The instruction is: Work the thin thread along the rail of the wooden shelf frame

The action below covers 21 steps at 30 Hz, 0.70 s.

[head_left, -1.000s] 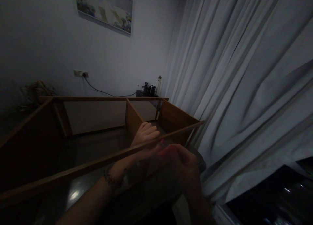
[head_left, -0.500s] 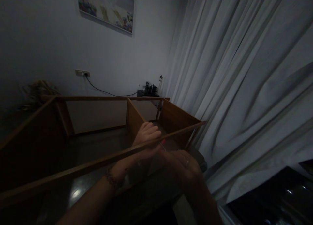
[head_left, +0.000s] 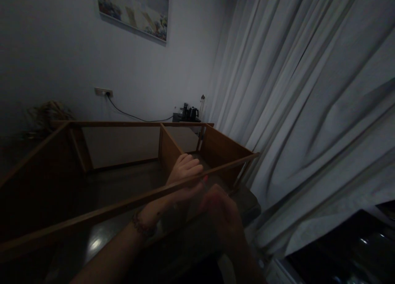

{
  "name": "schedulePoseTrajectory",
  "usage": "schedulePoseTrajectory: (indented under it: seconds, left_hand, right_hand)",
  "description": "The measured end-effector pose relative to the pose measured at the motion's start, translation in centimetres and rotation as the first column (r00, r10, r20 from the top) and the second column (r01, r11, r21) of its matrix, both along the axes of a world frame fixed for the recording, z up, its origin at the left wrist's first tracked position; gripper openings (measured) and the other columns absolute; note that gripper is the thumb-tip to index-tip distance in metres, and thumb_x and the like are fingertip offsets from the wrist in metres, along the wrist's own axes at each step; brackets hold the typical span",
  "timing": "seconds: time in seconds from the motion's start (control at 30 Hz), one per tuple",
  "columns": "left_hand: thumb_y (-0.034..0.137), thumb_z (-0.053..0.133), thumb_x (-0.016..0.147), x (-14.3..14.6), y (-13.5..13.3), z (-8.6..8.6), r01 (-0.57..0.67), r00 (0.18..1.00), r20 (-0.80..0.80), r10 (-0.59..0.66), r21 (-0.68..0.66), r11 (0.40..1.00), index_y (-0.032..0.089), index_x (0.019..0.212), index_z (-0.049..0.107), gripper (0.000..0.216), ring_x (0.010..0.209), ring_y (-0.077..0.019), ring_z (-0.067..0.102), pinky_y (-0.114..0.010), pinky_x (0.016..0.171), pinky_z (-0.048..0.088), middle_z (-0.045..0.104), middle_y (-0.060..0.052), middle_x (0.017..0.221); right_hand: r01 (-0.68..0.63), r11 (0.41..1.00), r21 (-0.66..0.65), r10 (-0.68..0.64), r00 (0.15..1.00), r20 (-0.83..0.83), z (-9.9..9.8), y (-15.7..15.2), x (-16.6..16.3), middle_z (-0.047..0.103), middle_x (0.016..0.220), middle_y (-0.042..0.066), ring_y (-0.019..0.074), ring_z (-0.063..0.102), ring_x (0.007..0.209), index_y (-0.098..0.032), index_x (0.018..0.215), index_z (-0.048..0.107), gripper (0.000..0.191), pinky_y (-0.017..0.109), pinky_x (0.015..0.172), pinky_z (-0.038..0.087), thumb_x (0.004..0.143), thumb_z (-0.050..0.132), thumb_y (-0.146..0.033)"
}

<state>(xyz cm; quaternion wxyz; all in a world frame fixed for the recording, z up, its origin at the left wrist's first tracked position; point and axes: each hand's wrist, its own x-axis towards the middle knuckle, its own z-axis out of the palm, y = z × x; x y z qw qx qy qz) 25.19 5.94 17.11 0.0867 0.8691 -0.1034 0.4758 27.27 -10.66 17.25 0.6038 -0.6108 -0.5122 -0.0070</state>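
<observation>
In a dim room a wooden cabinet frame (head_left: 92,216) lies on its back on the floor, with a near rail crossing the view and an upright divider (head_left: 168,148) inside. My left hand (head_left: 185,171), a beaded bracelet on its wrist, curls its fingers over the near rail next to the divider and grips it. My right hand (head_left: 220,212) is just right of it and below the rail, blurred, fingers bunched close to the left hand. A small red thing (head_left: 205,178) shows between the two hands; I cannot make out what it is.
Long white curtains (head_left: 293,111) hang along the right, close to the frame's end. At the back wall are a socket with a black cable (head_left: 103,93), a dark kettle set (head_left: 189,112) on a low stand, and a picture (head_left: 134,8) above. A glossy dark surface (head_left: 354,251) is at the lower right.
My right hand turned and shifted slightly left and down near the rail; the ring seen half a second ago is no longer visible. My left hand stayed on the rail.
</observation>
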Motion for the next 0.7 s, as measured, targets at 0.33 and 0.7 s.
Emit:
schedulePoseTrajectory:
  seconds: [0.33,0.7]
  left_hand:
    - [0.025,0.047,0.079,0.1,0.1,-0.2,-0.009,1.000,-0.004,0.009,0.006,1.000,0.022,0.063,0.044,0.017,0.070,-0.0198,0.045,-0.036,0.071,0.036,0.050,-0.001,0.065]
    - [0.026,0.045,0.078,0.1,0.3,-0.2,0.014,1.000,0.010,-0.014,0.017,1.000,0.021,0.063,0.040,0.017,0.068,-0.0192,0.042,-0.036,0.069,0.036,0.048,-0.001,0.064]
  right_hand:
    - [0.010,0.995,0.104,0.021,0.956,-0.293,-2.3,0.3,-0.2,0.066,0.082,0.001,0.0130,0.064,0.069,-0.024,0.104,0.053,0.020,0.020,0.056,0.052,0.086,0.057,-0.030]
    - [0.216,0.969,0.116,-0.187,0.956,-0.224,-2.9,0.0,-1.0,0.071,0.099,0.005,0.0183,0.067,0.090,-0.021,0.100,0.065,0.017,0.031,0.078,0.055,0.089,0.053,-0.024]
